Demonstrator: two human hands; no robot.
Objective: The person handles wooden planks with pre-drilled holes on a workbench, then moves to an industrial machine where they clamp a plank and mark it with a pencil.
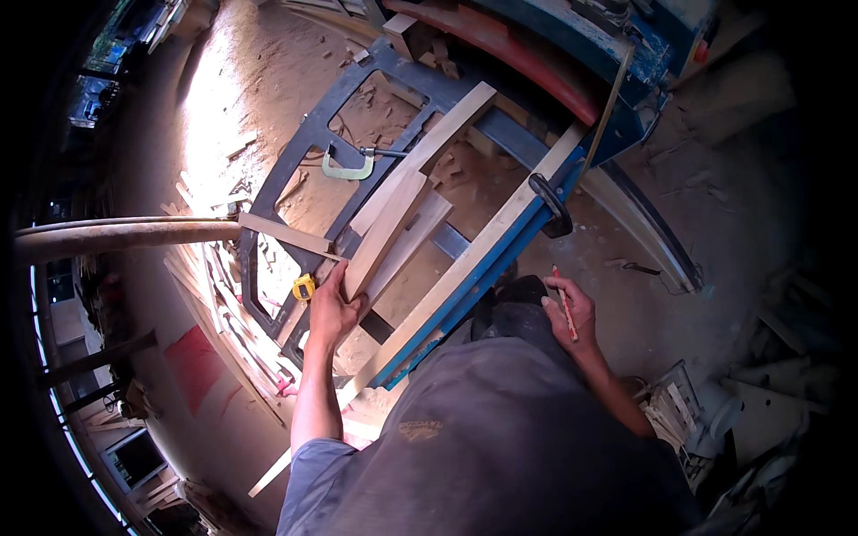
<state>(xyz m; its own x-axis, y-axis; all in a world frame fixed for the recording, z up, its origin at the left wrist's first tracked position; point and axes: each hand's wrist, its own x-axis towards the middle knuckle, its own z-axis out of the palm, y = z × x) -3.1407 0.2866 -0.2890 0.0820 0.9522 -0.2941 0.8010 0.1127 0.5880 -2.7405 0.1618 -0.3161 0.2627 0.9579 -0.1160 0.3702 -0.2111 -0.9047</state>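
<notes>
Nearest to us is our grey shirt (500,438), filling the lower middle of the view, with both bare forearms rising out of it. Our right hand (570,311) hovers beside the bench over the dusty floor (652,304), its fingers curled and pinching a red pencil (565,304) that points up and slightly left. Our left hand (332,313) rests on the near end of a short plank (386,230), thumb on one side and fingers wrapped round the end, gripping it. Just left of that hand sits a yellow tape measure (304,287) on the dark frame (295,161).

That plank lies on the frame's open bars, stacked with other pale boards; a longer board (429,147) runs under it toward the upper right. Between the two hands a long rail (483,259) (pale wood on top, blue metal along its side) slants from lower left to upper right, with a black clamp (551,205) across it.

Farther off, a green clamp (347,168) bites the frame's inner bar. Beyond it sawdust and offcuts (429,49) litter the frame's far end, beside a blue saw (626,45) with a red curved guard (527,58). At far left a rusty pipe (125,234) reaches in above scrap strips (214,295).
</notes>
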